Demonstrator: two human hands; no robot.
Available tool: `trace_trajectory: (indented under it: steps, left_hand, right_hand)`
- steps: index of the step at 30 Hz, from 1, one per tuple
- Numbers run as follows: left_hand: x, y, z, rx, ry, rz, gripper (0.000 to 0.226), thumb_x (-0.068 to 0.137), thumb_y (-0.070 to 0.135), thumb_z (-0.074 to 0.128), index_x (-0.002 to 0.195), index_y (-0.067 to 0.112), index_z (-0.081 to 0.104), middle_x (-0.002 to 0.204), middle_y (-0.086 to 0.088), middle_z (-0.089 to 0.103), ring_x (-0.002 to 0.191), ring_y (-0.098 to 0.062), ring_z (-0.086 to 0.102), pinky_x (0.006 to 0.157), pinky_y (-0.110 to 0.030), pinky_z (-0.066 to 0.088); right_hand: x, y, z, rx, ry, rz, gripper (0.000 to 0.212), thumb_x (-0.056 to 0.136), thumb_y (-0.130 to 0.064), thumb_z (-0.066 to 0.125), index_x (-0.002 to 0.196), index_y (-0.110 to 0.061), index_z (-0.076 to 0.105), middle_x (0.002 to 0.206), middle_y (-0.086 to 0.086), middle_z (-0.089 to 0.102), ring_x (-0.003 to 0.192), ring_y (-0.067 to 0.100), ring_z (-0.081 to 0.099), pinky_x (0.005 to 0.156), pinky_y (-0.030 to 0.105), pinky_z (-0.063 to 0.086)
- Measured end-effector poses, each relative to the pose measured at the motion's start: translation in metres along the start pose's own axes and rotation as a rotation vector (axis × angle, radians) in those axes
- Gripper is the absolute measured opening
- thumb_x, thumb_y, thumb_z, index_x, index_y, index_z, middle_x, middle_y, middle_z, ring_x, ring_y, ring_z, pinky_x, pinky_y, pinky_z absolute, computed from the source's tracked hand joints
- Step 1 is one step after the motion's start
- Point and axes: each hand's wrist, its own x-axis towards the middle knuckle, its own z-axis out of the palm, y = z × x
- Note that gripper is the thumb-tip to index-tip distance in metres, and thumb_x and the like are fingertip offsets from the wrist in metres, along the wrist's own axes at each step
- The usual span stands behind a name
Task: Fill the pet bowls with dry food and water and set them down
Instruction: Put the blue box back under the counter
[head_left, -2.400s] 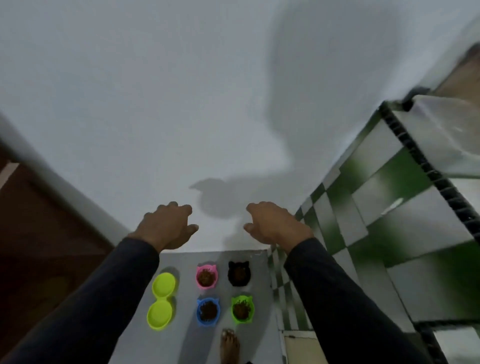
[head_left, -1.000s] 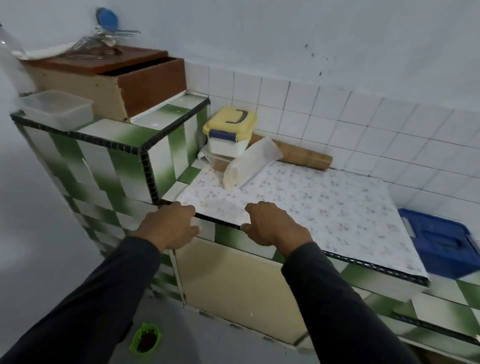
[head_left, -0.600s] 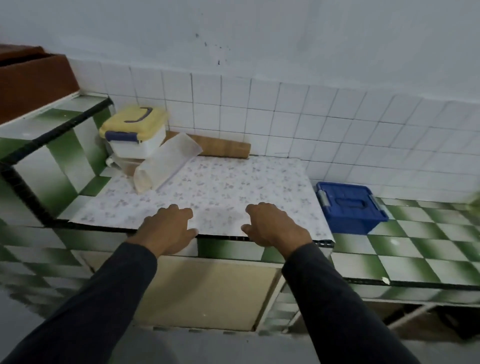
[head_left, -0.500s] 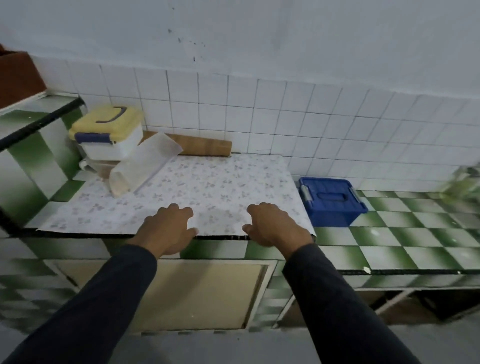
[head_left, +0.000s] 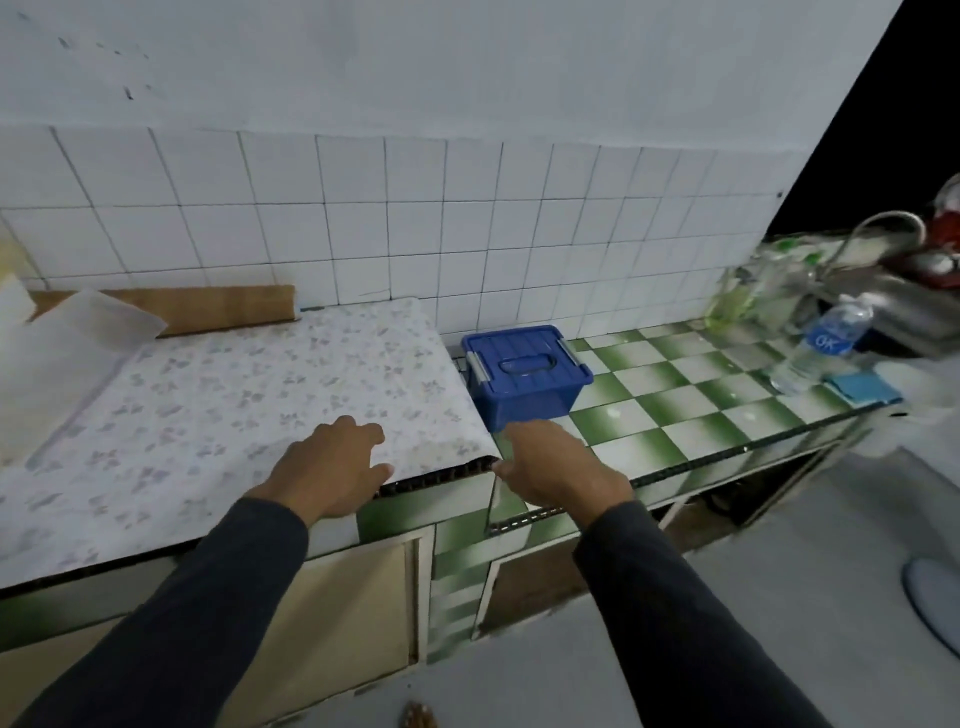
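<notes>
Both hands hang empty over the front edge of the surface (head_left: 670, 400), fingers loosely curled: left hand (head_left: 332, 470) above the flowered covering, right hand (head_left: 558, 470) just short of the blue lidded box (head_left: 524, 371). The water bottle (head_left: 818, 343) stands upright far to the right by the sink, well apart, so the right hand is the nearer one. No pet bowls in sight now; moments ago they sat on the floor, and the view has since swung right along the tiles.
</notes>
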Motion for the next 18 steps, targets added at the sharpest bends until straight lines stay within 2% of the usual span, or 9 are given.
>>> trace_trajectory:
  steps: [4, 7, 12, 18]
  left_hand:
    - [0.035, 0.025, 0.003, 0.020, -0.018, 0.066, 0.056, 0.103, 0.053, 0.046, 0.154, 0.030, 0.038, 0.152, -0.004, 0.041, 0.134, -0.026, 0.046, 0.107, -0.043, 0.045]
    - [0.066, 0.042, 0.003, 0.028, -0.033, 0.098, 0.056, 0.104, 0.053, 0.045, 0.154, 0.030, 0.037, 0.154, -0.004, 0.039, 0.136, -0.026, 0.044, 0.109, -0.042, 0.043]
    - [0.117, 0.066, 0.002, 0.021, -0.045, 0.134, 0.057, 0.103, 0.054, 0.045, 0.155, 0.030, 0.036, 0.154, -0.004, 0.039, 0.137, -0.026, 0.043, 0.110, -0.041, 0.041]
    - [0.174, 0.087, -0.008, 0.035, -0.012, 0.151, 0.056, 0.103, 0.053, 0.047, 0.153, 0.030, 0.039, 0.150, -0.005, 0.044, 0.133, -0.027, 0.046, 0.106, -0.043, 0.045]
  right_hand:
    - [0.014, 0.035, -0.004, 0.005, 0.000, 0.062, 0.038, 0.095, -0.044, 0.056, 0.125, -0.020, 0.059, 0.130, 0.008, 0.062, 0.114, 0.030, 0.058, 0.096, 0.047, 0.051]
    - [0.027, 0.060, -0.008, 0.011, -0.008, 0.102, 0.042, 0.098, -0.039, 0.057, 0.135, -0.019, 0.055, 0.136, 0.007, 0.059, 0.121, 0.029, 0.056, 0.099, 0.042, 0.050]
    - [0.061, 0.097, -0.017, 0.035, -0.014, 0.105, 0.045, 0.099, -0.039, 0.056, 0.139, -0.019, 0.052, 0.142, 0.004, 0.056, 0.128, 0.025, 0.052, 0.103, 0.040, 0.046]
    - [0.106, 0.129, -0.031, 0.077, -0.017, 0.128, 0.042, 0.100, -0.042, 0.055, 0.135, -0.019, 0.052, 0.135, 0.005, 0.057, 0.121, 0.026, 0.054, 0.097, 0.039, 0.047]
